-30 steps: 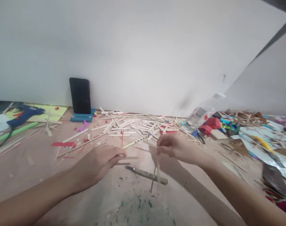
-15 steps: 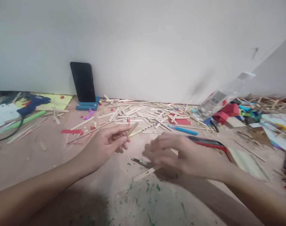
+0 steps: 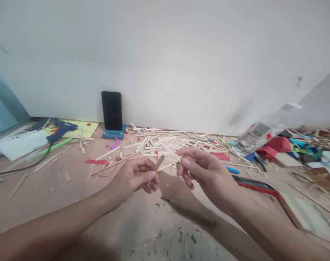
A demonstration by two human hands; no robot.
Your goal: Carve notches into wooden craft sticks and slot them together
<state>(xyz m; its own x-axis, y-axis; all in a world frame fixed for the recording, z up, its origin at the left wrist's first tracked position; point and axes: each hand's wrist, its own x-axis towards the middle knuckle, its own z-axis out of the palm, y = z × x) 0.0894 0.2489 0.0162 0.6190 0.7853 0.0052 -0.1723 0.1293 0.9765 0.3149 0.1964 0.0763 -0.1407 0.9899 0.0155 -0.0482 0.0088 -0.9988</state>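
Your left hand [image 3: 137, 177] is curled closed, and its thumb and fingertips pinch a short wooden stick [image 3: 159, 162]. The stick tilts up and to the right, lifted above the worktop [image 3: 72, 203] at the centre of the scene. Your right hand [image 3: 205, 174] is just to the right of it, with thumb and forefinger drawn together and the other fingers loosely bent. You cannot tell whether anything is between those fingertips. The two hands are close but do not touch.

A thin yellowish pencil [image 3: 167, 166] lies on the worktop behind the gap between them. Nearer to you, a craft knife [image 3: 184, 207] with a brownish handle lies below your right hand.

Farther off, a heap of craft sticks [image 3: 159, 139] spreads along the wall. At far left of the heap, a black phone [image 3: 112, 110] stands upright in a blue stand [image 3: 113, 133]. A blue glue gun [image 3: 62, 128] lies further left. At far right, a clear plastic bottle [image 3: 260, 132] lies on its side, and a blue pen [image 3: 232, 170] lies near your right wrist.
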